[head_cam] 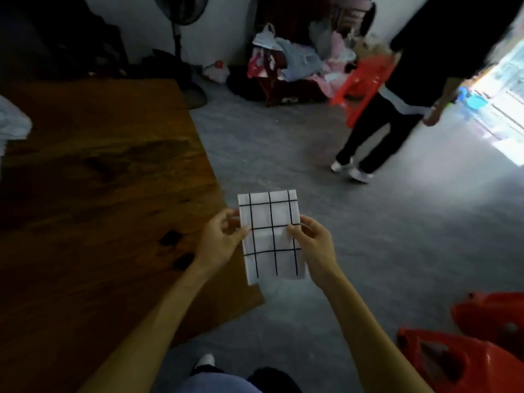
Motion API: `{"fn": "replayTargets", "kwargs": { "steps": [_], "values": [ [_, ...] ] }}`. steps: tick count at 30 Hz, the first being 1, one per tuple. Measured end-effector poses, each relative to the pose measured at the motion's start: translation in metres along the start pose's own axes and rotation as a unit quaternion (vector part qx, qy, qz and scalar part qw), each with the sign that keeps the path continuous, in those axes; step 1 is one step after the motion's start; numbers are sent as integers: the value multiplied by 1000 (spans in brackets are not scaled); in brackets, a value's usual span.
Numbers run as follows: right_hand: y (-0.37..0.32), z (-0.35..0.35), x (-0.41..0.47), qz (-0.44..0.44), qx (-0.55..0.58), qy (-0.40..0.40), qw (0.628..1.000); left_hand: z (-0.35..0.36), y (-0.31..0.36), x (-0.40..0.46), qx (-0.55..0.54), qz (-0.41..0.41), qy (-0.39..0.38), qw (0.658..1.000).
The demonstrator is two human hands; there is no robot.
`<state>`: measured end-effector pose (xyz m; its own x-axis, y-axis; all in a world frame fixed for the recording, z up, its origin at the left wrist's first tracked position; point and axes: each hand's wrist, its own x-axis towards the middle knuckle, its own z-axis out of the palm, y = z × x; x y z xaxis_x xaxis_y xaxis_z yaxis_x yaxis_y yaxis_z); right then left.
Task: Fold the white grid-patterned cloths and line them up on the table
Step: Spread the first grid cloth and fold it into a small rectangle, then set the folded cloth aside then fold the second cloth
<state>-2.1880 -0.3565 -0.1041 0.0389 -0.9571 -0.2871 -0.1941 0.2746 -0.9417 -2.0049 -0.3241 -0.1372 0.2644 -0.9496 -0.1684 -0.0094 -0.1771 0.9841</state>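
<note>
A white grid-patterned cloth, folded into a small flat rectangle, is held in the air just off the right edge of the brown wooden table. My left hand pinches its left edge, thumb on top. My right hand pinches its right edge, thumb on the cloth's face. At the table's far left edge lies a pale bundle of cloth, cut off by the frame.
A person in dark clothes stands on the grey floor to the right, carrying a red plastic stool. Red plastic stools sit at the lower right. A pile of clothes and a fan stand lie at the back.
</note>
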Motion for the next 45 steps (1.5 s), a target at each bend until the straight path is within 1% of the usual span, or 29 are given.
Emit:
{"fn": "replayTargets", "kwargs": {
  "steps": [5,10,14,18,21,25,31,33,35,37,42,45],
  "values": [
    [-13,43,94,4,-45,-126,991,-23,-21,42,-10,-58,131,990],
    [-7,82,177,-5,-88,-264,961,-19,-29,69,-31,-104,272,956],
    [-6,96,225,6,-126,-366,922,10,-26,79,-60,-152,388,907],
    [-14,102,247,2,-168,-461,871,39,-13,76,-79,-182,477,856],
    [-24,112,247,-17,-179,-522,834,49,-13,66,-101,-190,539,815],
    [-17,134,238,-78,-224,-592,771,55,-27,51,-138,-195,597,766],
    [21,172,218,-168,-296,-631,697,46,-75,33,-200,-223,631,716],
    [40,182,214,-192,-331,-637,669,43,-95,30,-212,-232,636,705],
    [57,191,213,-216,-376,-625,649,44,-111,28,-215,-245,637,699],
    [66,194,211,-226,-407,-608,644,44,-123,26,-205,-260,635,698],
    [64,186,206,-235,-437,-572,654,42,-127,21,-157,-316,613,707],
    [51,181,197,-243,-437,-568,653,37,-114,14,-133,-305,610,719]
  ]
}}
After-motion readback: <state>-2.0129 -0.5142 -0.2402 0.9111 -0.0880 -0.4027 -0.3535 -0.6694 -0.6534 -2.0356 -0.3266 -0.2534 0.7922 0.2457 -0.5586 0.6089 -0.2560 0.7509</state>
